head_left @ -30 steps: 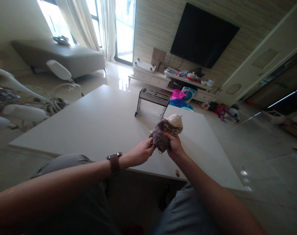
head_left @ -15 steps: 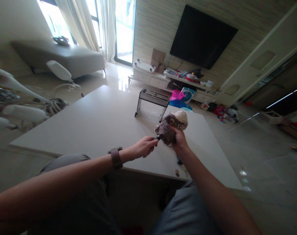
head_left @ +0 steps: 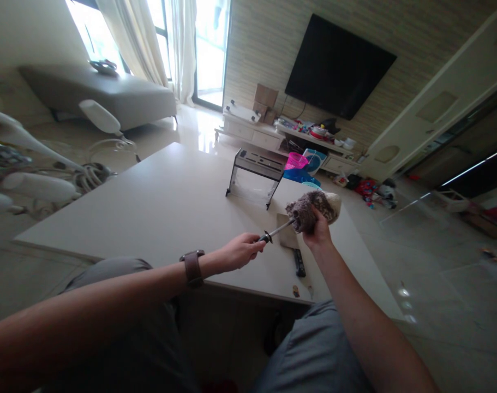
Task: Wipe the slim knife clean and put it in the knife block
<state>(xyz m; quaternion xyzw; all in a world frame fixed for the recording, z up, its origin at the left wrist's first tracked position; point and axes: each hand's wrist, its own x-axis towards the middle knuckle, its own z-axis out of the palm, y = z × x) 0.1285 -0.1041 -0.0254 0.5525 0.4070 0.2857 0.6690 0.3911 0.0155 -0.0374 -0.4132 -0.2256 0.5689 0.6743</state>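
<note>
A seated person wipes a slim metal rod (head_left: 277, 231), perhaps a sharpening steel, over the near right part of a pale table (head_left: 150, 207). The left hand (head_left: 242, 250) is closed around the dark handle end, fingers curled tight, while the right hand (head_left: 318, 232) is bunched around a mottled brown and cream cloth (head_left: 311, 209), squeezing it over the far end of the rod. Both hands are raised above the table, close to its near edge, and the rod runs up and away from the left hand into the cloth. Flat on the table just beneath them lies a cleaver (head_left: 288, 240), its dark handle pointing toward the near edge. Farther back, toward the far edge, stands a dark knife rack (head_left: 254, 172), well apart from the hands. To do this stroke well, the left hand likely needs to hold the handle steady and level while the right keeps the cloth wrapped fully round the metal, drawing along its length in one even pull and away from the body. A firm pinch through the cloth would seem to matter more than speed, and the cloth's loose ends are best kept clear of the cleaver's blade below. Whether the tip of the rod is covered cannot be told, since the cloth hides it.
</note>
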